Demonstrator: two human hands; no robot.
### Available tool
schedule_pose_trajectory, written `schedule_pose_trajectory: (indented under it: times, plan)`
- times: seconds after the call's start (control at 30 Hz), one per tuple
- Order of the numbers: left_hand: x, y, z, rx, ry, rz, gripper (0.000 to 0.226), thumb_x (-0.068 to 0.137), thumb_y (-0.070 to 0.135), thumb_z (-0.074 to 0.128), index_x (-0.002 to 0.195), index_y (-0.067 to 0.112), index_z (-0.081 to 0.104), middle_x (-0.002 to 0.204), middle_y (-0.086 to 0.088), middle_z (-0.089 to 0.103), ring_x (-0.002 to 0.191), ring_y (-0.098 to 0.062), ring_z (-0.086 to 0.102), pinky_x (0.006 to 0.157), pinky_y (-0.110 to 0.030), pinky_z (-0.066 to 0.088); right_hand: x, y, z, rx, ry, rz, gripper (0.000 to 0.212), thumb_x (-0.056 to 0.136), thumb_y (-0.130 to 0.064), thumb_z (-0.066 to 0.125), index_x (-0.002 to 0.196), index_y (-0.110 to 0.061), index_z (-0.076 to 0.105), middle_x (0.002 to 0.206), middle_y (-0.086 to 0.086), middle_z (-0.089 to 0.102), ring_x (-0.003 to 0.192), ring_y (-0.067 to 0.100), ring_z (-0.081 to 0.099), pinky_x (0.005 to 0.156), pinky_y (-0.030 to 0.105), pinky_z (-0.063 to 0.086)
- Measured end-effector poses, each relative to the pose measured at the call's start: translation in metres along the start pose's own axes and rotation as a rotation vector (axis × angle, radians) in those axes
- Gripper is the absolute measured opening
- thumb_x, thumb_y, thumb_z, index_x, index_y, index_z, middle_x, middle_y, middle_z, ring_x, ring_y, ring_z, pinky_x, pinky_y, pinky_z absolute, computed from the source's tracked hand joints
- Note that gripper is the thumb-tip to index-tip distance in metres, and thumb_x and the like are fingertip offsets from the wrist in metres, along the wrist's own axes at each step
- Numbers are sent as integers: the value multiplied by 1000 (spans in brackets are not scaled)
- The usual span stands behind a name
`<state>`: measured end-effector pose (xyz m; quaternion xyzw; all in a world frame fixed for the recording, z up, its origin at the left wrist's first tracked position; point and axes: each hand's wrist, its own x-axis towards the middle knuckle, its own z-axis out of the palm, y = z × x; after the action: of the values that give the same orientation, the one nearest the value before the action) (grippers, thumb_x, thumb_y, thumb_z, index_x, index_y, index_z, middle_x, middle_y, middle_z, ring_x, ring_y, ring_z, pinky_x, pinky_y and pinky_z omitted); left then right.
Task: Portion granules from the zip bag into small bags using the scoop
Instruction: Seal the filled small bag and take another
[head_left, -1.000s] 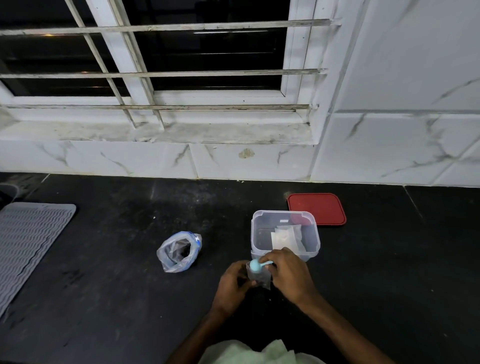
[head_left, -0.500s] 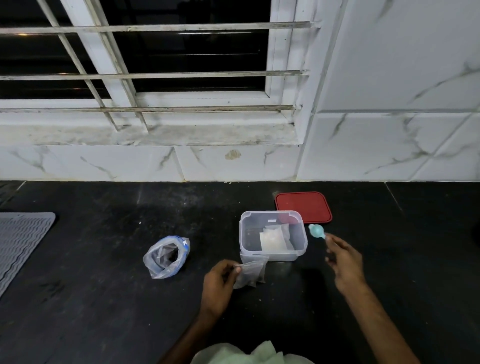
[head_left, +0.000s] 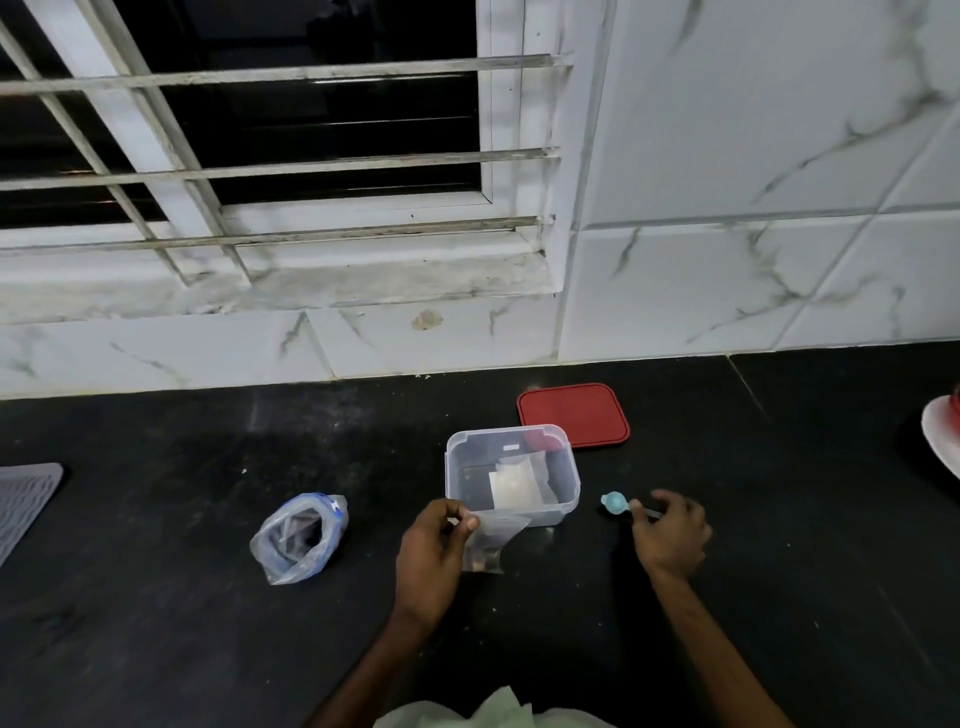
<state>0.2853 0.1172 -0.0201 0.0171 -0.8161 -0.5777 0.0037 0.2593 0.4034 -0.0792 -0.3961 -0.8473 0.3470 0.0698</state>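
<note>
Black stone countertop (head_left: 156, 649), matte, faint pale smears. Back wall (head_left: 753, 130): white marble-look tiles, grey veining, one brownish stain (head_left: 427, 320) just under the sill (head_left: 363, 283). Sill is grimy. Window (head_left: 322, 119) top left, white frame, horizontal metal bars (head_left: 291, 73) across it, glass black. Grey ribbed mat (head_left: 21, 499) at the counter's left edge. Light is dim.

Single view only, head-mounted, wide-angle. It looks forward and down over a dark countertop (head_left: 156, 649) toward a tiled wall (head_left: 727, 260) and barred window (head_left: 260, 130). The wearer's left hand (head_left: 431, 551) and right hand (head_left: 670, 535) reach in from the bottom edge, close to the lens, below centre.
</note>
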Motion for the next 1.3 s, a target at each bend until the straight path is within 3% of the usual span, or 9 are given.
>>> schedule_pose_trajectory:
  times: [0.1,0.2,0.3,0.37,0.7,0.9,1.07,1.2,1.3]
  plan:
    - [4,7,2,-14,4,17,3,89,27,62,89,25,64,87,7,69,83,-12,67,74,-41,57,-15,-30,-16,174,53,-265,25,85,-22,72,109,-20,65,124,5,57,117,28,52,93,43,46]
    - [7,12,4,-24,2,30,3,88,26,62,87,24,65,85,7,68,82,-14,66,74,-44,57,-51,-74,-35,493,-277,-576,11,90,-16,67,98,-24,69,104,-8,68,98,8,64,83,20,49]
    - [8,15,5,-25,-6,51,8,92,21,63,86,26,65,84,6,69,81,-14,66,72,-41,55,-83,-102,-37,352,-648,-723,16,88,-28,69,104,-26,70,106,-16,67,103,0,60,85,11,45]
    - [8,19,4,-47,-10,64,7,92,24,62,86,25,66,84,4,70,81,-17,67,73,-40,56,-94,-108,-25,231,-658,-786,14,84,-31,72,97,-26,71,99,-15,66,99,1,59,84,16,47]
    - [10,21,-10,-220,8,45,11,87,11,71,96,14,68,96,-4,71,91,-23,69,79,-39,57,-106,-124,-3,314,-574,-720,18,76,-12,79,66,-12,63,73,-4,61,71,13,60,64,39,55]
    - [8,26,-13,-319,15,75,5,93,3,62,88,5,64,86,-14,69,84,-31,69,75,-38,58,-107,-128,-4,433,-762,-568,12,79,-21,78,87,-15,73,86,-2,72,82,7,67,75,19,54]
    - [10,23,-9,-406,108,-36,10,92,5,64,83,4,60,81,-16,67,76,-23,65,70,-38,55,-97,-123,-1,446,-671,-468,10,81,-11,76,78,-4,70,78,9,72,79,26,68,79,42,56]
    - [7,21,-3,-441,94,-51,6,94,8,61,90,3,62,83,-9,70,78,-18,67,70,-29,55,-103,-124,1,404,-573,-514,16,80,-12,78,71,-5,67,68,2,68,66,10,64,68,25,53]
    - [7,19,-8,-480,-62,-108,25,90,21,61,109,4,62,99,-11,73,92,-24,71,74,-30,57,-100,-126,0,442,-568,-522,16,81,-15,77,72,-6,68,70,4,69,69,14,65,69,24,52]
